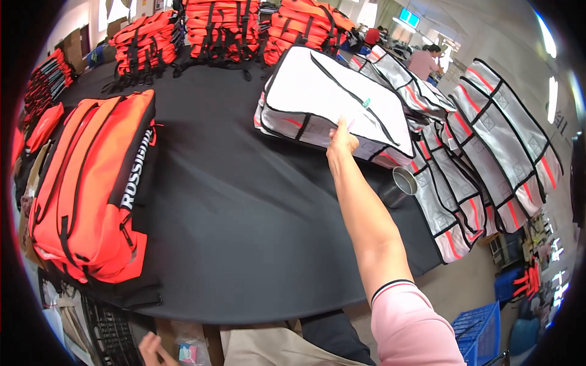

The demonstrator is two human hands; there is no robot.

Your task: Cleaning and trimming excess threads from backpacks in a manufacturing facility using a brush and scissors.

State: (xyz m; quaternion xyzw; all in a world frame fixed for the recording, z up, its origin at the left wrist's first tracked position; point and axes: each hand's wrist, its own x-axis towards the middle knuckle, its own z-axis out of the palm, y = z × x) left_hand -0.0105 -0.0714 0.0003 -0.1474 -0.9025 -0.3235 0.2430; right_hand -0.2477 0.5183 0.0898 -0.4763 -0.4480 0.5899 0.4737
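A boxy white bag (332, 91) with black edging lies on the black-covered table, toward the far right. A dark zip line runs across its top panel, next to a small green mark. My right arm reaches out to its near edge. There my right hand (343, 138) has closed over the edge, with one finger stretched onto the top panel; part of the grip is hidden. My left hand (155, 351) is low at the bottom left, off the table's near edge. Its visible fingers are slightly apart and hold nothing I can see.
An orange backpack (91, 189) with a black side lies at the table's left. Stacked orange bags (223, 27) line the far edge. Grey-white bags (497, 143) lean at the right, near a metal cup (403, 183). A blue crate (479, 332) stands below; a person (424, 63) sits beyond.
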